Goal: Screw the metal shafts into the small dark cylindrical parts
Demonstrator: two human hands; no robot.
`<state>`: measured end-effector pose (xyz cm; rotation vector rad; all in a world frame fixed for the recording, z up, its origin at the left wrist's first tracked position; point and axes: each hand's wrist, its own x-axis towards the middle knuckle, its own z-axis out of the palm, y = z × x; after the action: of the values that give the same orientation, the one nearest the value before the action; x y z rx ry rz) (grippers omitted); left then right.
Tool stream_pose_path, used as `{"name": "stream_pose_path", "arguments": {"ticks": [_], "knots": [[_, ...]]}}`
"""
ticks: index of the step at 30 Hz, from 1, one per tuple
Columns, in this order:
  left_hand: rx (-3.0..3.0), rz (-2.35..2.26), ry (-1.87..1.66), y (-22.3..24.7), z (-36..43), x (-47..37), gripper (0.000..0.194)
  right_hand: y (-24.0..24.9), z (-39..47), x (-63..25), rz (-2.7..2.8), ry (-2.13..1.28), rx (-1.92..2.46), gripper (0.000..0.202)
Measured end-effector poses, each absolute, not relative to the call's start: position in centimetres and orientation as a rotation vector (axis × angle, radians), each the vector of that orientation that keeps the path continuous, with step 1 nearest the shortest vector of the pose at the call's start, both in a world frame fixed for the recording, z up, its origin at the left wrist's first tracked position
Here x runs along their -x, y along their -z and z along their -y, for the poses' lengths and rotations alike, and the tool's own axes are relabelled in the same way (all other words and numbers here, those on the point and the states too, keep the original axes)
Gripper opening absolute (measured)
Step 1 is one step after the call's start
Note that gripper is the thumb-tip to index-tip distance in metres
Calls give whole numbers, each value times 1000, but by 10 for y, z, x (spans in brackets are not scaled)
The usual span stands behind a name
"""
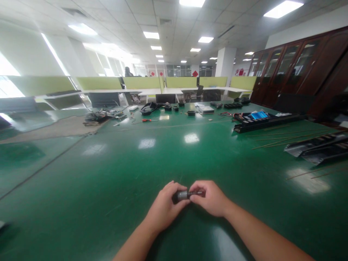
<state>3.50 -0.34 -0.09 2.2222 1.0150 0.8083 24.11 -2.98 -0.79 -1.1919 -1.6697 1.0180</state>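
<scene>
A small silver-and-black cylinder (182, 195) lies sideways between my hands, just over the green tabletop near its front. My left hand (166, 203) is closed round the cylinder's left part, thumb below and fingers above. From the cylinder's right end a thin dark rod (195, 193) with a ridged look points right. My right hand (210, 197) pinches this rod between thumb and fingers. Whether rod and cylinder are one piece I cannot tell. My palms hide part of both, and the view is slightly blurred.
Across the green table (152, 163) lie an orange-handled screwdriver (147, 120), a black headset-like strap (149, 108), small black boxes and a white box (206, 109). Black metal channels (323, 148) and thin rods (274, 139) are at right; assorted parts (99, 116) sit at back left.
</scene>
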Motion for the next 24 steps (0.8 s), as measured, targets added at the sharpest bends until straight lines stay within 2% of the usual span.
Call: {"name": "stream_pose_path", "arguments": {"ticks": [24], "knots": [[-2213, -1039, -803, 0, 3, -35, 19, 13, 29, -242, 1655, -1047, 1209, 10]]}}
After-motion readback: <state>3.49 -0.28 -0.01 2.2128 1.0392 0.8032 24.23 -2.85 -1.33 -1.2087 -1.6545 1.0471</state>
